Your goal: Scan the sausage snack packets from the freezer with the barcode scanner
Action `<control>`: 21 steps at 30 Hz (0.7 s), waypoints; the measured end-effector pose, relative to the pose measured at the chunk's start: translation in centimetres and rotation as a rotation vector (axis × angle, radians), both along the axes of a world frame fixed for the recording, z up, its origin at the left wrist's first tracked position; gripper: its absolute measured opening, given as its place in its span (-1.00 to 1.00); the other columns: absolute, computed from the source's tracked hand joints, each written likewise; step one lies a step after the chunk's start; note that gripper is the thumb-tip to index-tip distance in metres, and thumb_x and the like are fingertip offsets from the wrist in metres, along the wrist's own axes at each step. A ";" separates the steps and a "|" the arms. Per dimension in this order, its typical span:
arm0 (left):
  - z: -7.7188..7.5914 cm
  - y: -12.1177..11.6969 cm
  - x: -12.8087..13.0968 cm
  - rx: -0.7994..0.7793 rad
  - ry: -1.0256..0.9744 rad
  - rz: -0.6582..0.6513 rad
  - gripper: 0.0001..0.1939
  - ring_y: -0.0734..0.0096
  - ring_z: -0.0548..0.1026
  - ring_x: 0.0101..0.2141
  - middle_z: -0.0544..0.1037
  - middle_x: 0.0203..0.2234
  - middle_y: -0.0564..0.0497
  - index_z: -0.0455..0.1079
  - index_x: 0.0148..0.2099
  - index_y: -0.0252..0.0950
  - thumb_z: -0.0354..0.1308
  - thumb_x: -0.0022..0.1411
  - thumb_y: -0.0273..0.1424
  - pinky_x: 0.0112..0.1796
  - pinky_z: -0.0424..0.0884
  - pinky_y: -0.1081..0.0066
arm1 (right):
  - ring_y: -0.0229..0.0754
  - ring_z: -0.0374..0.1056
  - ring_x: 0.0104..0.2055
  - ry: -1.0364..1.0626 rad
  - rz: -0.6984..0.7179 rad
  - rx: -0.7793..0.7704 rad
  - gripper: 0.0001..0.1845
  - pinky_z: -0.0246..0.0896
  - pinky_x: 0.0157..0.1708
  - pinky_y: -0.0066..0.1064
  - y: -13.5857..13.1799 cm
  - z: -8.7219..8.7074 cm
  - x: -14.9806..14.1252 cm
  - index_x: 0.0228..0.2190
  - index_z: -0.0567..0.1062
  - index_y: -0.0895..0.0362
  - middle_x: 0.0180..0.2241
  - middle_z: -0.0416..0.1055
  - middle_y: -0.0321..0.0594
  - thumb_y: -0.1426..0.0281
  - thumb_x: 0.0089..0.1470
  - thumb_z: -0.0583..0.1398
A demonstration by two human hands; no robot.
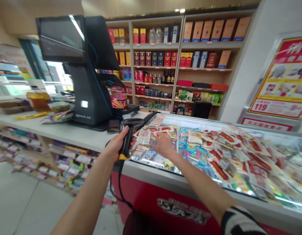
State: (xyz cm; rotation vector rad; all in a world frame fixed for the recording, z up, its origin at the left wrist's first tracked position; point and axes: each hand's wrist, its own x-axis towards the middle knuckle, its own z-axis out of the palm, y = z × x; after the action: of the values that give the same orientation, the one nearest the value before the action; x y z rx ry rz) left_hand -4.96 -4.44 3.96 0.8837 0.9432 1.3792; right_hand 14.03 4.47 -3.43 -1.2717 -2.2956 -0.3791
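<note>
My left hand is wrapped round the grip of a black and yellow barcode scanner, which points away from me; its cable hangs down in front of the freezer. My right hand reaches over the small packets on the freezer's glass top, with its fingers apart and bent a little downward at the packs. Just left of those fingers lies a clear, whitish packet. I cannot tell whether the fingertips touch a pack. To the right, many vacuum-packed sausages lie in a heap on the glass.
A black checkout terminal stands on the white counter at left, with a phone-like dark device by its base. The red freezer is directly before me. Shelves of boxed bottles line the back wall.
</note>
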 end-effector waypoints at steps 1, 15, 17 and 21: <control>0.1 -0.3 -0.5 0.000 -0.007 0.009 -0.65 0.60 0.31 -0.71 0.37 -0.67 0.05 0.30 -0.29 -0.37 0.01 0.03 -0.17 -0.72 0.23 0.61 | -0.07 -0.07 0.04 -0.029 0.122 -0.016 -0.55 -0.21 -0.06 -0.07 -0.7 -0.4 -3.1 -0.08 0.22 -0.02 0.03 0.06 -0.17 0.12 -0.03 -0.02; -0.8 -0.2 -0.1 -0.004 -0.004 -0.024 -0.66 0.59 0.31 -0.71 0.38 -0.66 0.06 0.29 -0.28 -0.35 0.02 0.02 -0.17 -0.72 0.23 0.58 | -0.12 0.07 -0.10 -0.225 0.308 -0.111 -0.63 -0.03 -0.17 -0.18 -3.1 -2.4 -3.5 -0.13 0.29 -0.09 -0.17 0.25 -0.24 0.17 0.06 -0.13; -0.9 0.2 0.8 0.008 0.003 -0.061 -0.66 0.59 0.31 -0.71 0.37 -0.67 0.08 0.28 -0.27 -0.35 0.02 0.02 -0.17 -0.71 0.23 0.58 | -0.08 0.08 -0.11 -0.232 0.167 -0.117 -0.62 -0.02 -0.19 -0.18 -2.7 -2.5 -0.2 -0.12 0.28 -0.07 -0.18 0.27 -0.20 0.16 0.04 -0.11; -1.1 0.8 3.2 0.007 0.030 -0.126 -0.65 0.58 0.30 -0.71 0.35 -0.68 0.07 0.28 -0.28 -0.36 0.03 0.01 -0.16 -0.71 0.21 0.58 | -0.01 0.10 -0.11 -0.135 -0.207 -0.158 -0.60 0.02 -0.26 -0.20 -0.3 -2.2 4.7 -0.16 0.33 0.02 -0.23 0.31 -0.10 0.19 0.06 -0.13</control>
State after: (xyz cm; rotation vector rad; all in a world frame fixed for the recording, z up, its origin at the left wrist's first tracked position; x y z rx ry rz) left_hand -1.80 -3.66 2.86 0.9560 0.8908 1.2658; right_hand 18.70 4.14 -5.64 -1.6149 -2.3499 -0.3699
